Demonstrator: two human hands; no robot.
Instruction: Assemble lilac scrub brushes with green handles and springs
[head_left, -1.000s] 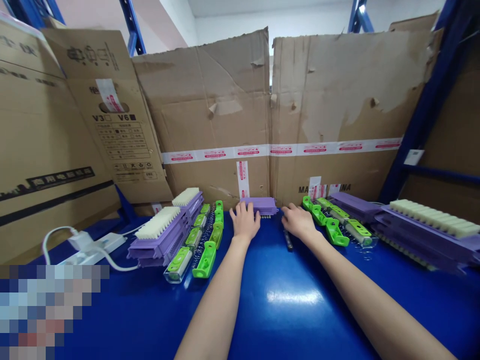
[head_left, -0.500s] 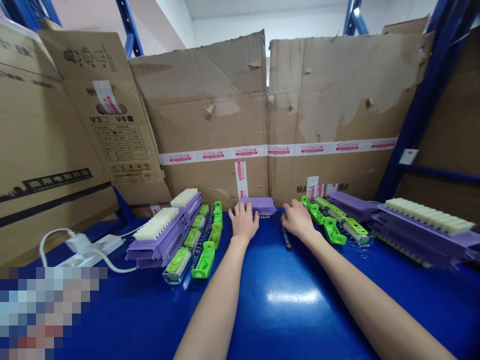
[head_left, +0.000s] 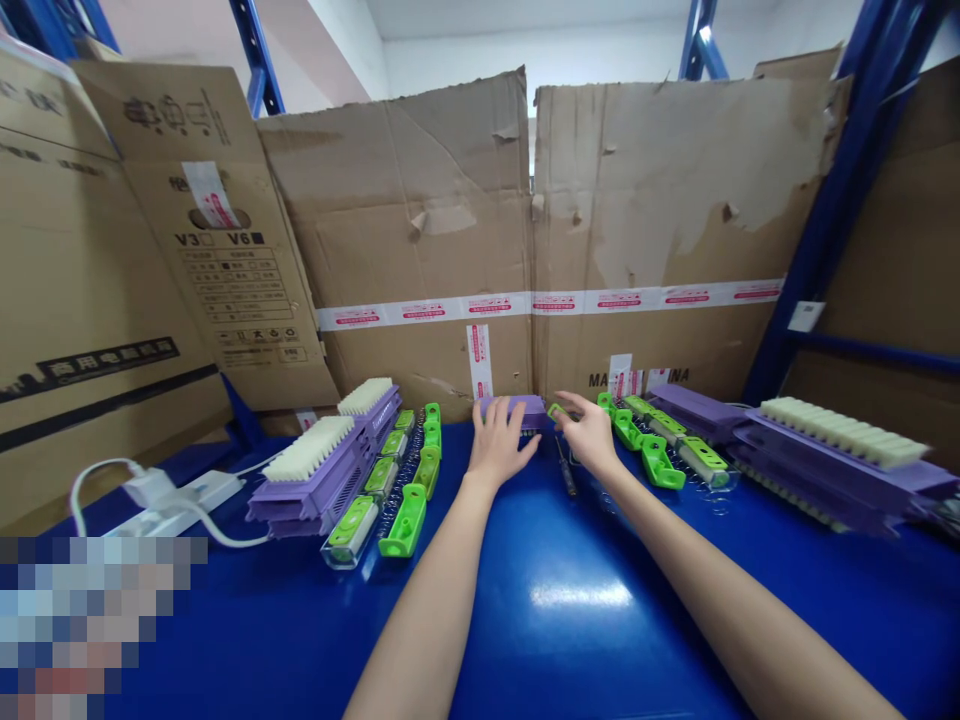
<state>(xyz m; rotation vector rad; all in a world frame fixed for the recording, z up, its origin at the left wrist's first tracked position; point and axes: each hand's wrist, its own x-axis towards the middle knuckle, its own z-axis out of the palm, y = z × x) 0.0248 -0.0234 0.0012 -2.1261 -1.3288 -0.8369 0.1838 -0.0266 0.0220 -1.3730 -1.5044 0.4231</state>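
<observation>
My left hand [head_left: 496,445] lies with spread fingers over the purple plastic brush base [head_left: 534,410] by the cardboard. My right hand [head_left: 590,435] is just to its right, with a small green plastic piece [head_left: 556,411] at its fingertips, partly hidden by the fingers. Below that hand lies a dark, thin screwdriver [head_left: 567,475]. Close to its right runs a row of bright green plastic brackets [head_left: 660,462], alongside green-topped clear blocks [head_left: 705,460].
Purple brush bases with cream bristles [head_left: 311,450] stand at left, beside more green brackets [head_left: 405,520] and springs. Another purple stack [head_left: 840,440] sits at right. A white power strip [head_left: 184,500] with cables lies far left. Cardboard sheets [head_left: 420,250] wall the back of the blue table [head_left: 555,640].
My right hand has lifted slightly and now shows a green piece at its fingertips. The left hand's fingers have spread wider over the purple base.
</observation>
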